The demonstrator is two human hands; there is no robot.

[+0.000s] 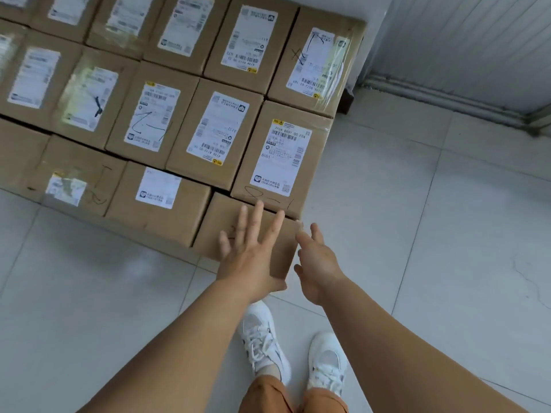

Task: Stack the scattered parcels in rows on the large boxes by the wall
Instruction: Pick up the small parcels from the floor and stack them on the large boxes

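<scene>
our left hand [250,251] has its fingers [258,216] spread straight and flat over the top of the corner parcel [238,228], grasping nothing, and whether they press the cardboard or hover just above it we cannot tell. our right hand [319,263] is beside that parcel's right edge, fingers loose and released, thumb near the corner, also holding nothing. the corner parcel sits at the right end of the front row, next to a labelled parcel [158,198], with the taller labelled parcel [283,156] just behind it. beyond that, rows of parcels [143,114] run back toward the wall [462,34], all packed close together. below us are white shoes [298,353] on the tiled floor [417,234]. we judge this to be the squaring-up step, setting this last piece true against its neighbours. the next move looks to call for a nudge from the right side to close any gap, then turning away to find another loose parcel; none shows on the floor here.
</scene>
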